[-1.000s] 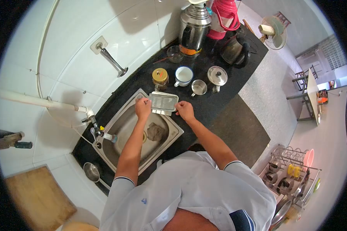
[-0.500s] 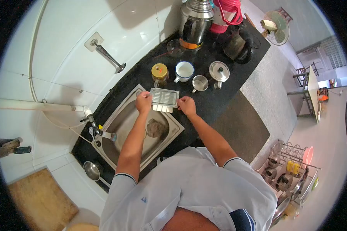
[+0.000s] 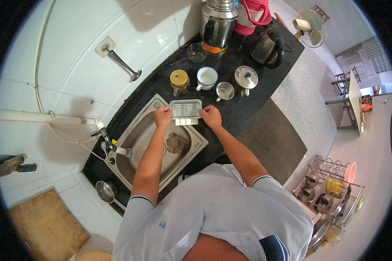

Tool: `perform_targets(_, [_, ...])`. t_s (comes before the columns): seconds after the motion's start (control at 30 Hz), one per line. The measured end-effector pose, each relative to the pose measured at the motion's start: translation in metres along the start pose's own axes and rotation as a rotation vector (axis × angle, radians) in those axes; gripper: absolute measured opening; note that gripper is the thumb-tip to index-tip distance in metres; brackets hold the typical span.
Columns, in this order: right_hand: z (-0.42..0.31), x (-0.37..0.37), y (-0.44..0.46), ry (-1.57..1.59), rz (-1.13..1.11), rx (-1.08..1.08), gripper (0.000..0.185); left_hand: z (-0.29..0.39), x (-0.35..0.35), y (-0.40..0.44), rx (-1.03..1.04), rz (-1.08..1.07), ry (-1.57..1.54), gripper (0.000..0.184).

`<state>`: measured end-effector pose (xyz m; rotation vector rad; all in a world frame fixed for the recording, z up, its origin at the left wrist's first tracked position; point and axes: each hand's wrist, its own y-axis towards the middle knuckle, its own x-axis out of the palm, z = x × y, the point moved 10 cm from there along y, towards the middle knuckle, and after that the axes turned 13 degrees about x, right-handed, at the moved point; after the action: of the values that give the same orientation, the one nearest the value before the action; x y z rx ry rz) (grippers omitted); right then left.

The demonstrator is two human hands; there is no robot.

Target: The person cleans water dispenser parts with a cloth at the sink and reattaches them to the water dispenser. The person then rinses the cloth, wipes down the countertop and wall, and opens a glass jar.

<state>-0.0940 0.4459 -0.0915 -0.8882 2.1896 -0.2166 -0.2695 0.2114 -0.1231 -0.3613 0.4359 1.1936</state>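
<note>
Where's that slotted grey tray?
In the head view, the slotted grey tray is held between left hand and right hand, just below the gold-lidded jar.

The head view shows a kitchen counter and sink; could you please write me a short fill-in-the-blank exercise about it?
1. Of the left hand and right hand holding the slotted tray, the one nearer the tap is the ____.
2. The white mug is edged in ____.
3. The knob on the metal lid is ____.
Missing words: left; blue; black.
</note>
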Motion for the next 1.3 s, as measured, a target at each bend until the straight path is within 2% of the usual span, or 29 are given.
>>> perform_targets(0.1, [-0.007,-0.008,-0.006,0.003,0.117,-0.102,0.033,-0.017,0.01,-0.007,-0.047,-0.088,0.038,0.019])
perform_targets(0.17, [-0.006,-0.002,-0.005,-0.016,0.081,-0.13,0.032,-0.029,0.021,-0.017,-0.111,-0.171,-0.107,0.02])
perform_targets(0.2, [-0.007,-0.004,-0.006,-0.014,0.08,-0.135,0.032,-0.021,0.015,-0.023,-0.108,-0.167,-0.107,0.02])
perform_targets(0.27, [-0.003,0.0,-0.009,0.109,-0.059,-0.078,0.026,0.009,0.004,-0.047,-0.212,-0.18,-0.294,0.027])
perform_targets(0.3, [-0.005,-0.003,-0.014,0.108,-0.064,-0.083,0.026,0.022,-0.003,-0.058,-0.212,-0.173,-0.294,0.027])
perform_targets(0.37, [-0.006,0.001,-0.031,0.291,-0.265,0.014,0.02,0.049,-0.021,-0.072,-0.095,-0.068,-0.461,0.028])
perform_targets(0.4, [-0.013,-0.005,-0.041,0.289,-0.27,0.008,0.02,0.048,-0.026,-0.078,-0.093,-0.06,-0.462,0.028])
perform_targets(0.47, [-0.02,-0.007,-0.061,0.454,-0.373,0.057,0.017,0.043,-0.018,-0.097,-0.226,-0.151,-0.791,0.026])
perform_targets(0.5, [-0.019,-0.006,-0.065,0.449,-0.38,0.05,0.017,0.051,-0.024,-0.105,-0.224,-0.14,-0.793,0.026])
perform_targets(0.57, [-0.018,-0.005,-0.072,0.448,-0.385,0.024,0.015,0.08,-0.028,-0.122,-0.258,-0.074,-1.05,0.025])
perform_targets(0.67, [-0.026,-0.014,-0.079,0.371,-0.306,-0.065,0.015,0.088,-0.036,-0.132,-0.221,0.001,-1.113,0.024])
perform_targets(0.7, [-0.028,-0.015,-0.079,0.366,-0.309,-0.072,0.015,0.082,-0.037,-0.132,-0.216,0.008,-1.117,0.024])
perform_targets(0.77, [-0.032,-0.029,-0.077,0.378,-0.196,-0.128,0.014,0.053,-0.05,-0.13,-0.219,0.083,-0.935,0.025])
perform_targets(0.83, [-0.056,-0.051,-0.091,0.406,-0.256,-0.081,0.015,0.065,-0.069,-0.132,-0.22,0.157,-0.865,0.027])
perform_targets(0.9, [-0.1,-0.075,-0.102,0.3,-0.2,-0.49,0.017,0.073,-0.087,-0.127,-0.092,0.113,-0.593,0.029])
perform_targets(0.93, [-0.112,-0.072,-0.105,0.261,-0.331,-0.497,0.021,0.094,-0.094,-0.13,-0.061,0.125,-0.579,0.028])
perform_targets(0.97, [-0.124,-0.079,-0.106,0.261,-0.326,-0.498,0.021,0.094,-0.095,-0.13,-0.057,0.123,-0.581,0.028])
perform_targets(1.03, [-0.164,-0.071,-0.138,0.035,-0.467,-0.737,0.021,0.099,-0.084,-0.13,-0.078,-0.025,-0.581,0.028])
perform_targets(1.07, [-0.174,-0.069,-0.146,0.01,-0.453,-0.787,0.019,0.103,-0.083,-0.13,-0.073,-0.03,-0.582,0.028])
perform_targets(1.1, [-0.179,-0.065,-0.149,0.011,-0.448,-0.785,0.019,0.112,-0.077,-0.133,-0.1,-0.079,-0.579,0.029])
perform_targets(1.2, [-0.18,-0.033,-0.162,-0.079,-0.628,-0.693,0.02,0.115,-0.065,-0.131,-0.133,-0.193,-0.522,0.032])
perform_targets(1.23, [-0.179,-0.027,-0.165,-0.082,-0.628,-0.699,0.02,0.114,-0.061,-0.13,-0.144,-0.256,-0.466,0.034])
perform_targets(1.3, [-0.181,-0.026,-0.172,-0.025,-0.52,-0.779,0.021,0.12,-0.065,-0.13,-0.147,-0.241,-0.512,0.036])
